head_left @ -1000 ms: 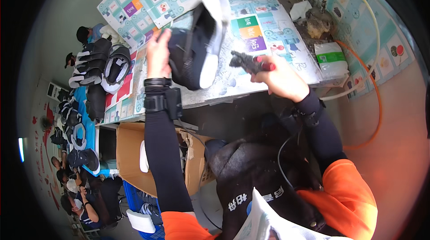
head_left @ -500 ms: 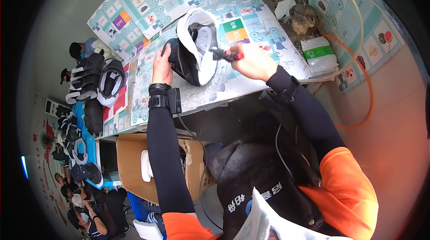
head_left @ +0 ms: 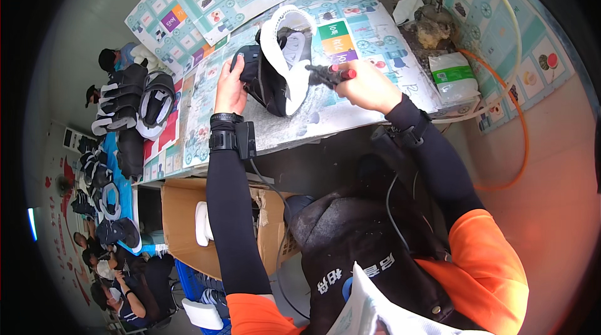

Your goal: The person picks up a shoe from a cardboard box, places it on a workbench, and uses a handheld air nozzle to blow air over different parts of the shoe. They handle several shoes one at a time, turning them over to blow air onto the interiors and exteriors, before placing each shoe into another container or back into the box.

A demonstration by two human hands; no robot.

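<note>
Above the worktable, my left hand (head_left: 231, 90) is closed on the dark end of a black shoe (head_left: 268, 85), which stands tilted. A broad white band (head_left: 270, 44) curves along the shoe's edge, and its pale inside faces to the right. My right hand (head_left: 374, 88) is wrapped round a small black tool with red ends (head_left: 325, 75). The tool's tip is close to the white band's right side; whether they touch I cannot tell. Most of the tool's body is hidden by my fingers.
Printed sheets cover the worktable (head_left: 206, 128). Several black shoes (head_left: 125, 103) lie at its left end. A white and green packet (head_left: 452, 75) and a pale hose (head_left: 518, 35) are at the right. Below stands a cardboard box (head_left: 181, 222). People (head_left: 128, 300) sit at far left.
In the picture, the shoe and both hands sit slightly higher and further right, as the whole view has shifted a little. My right hand has tilted the tool slightly. Both grips stay the same.
</note>
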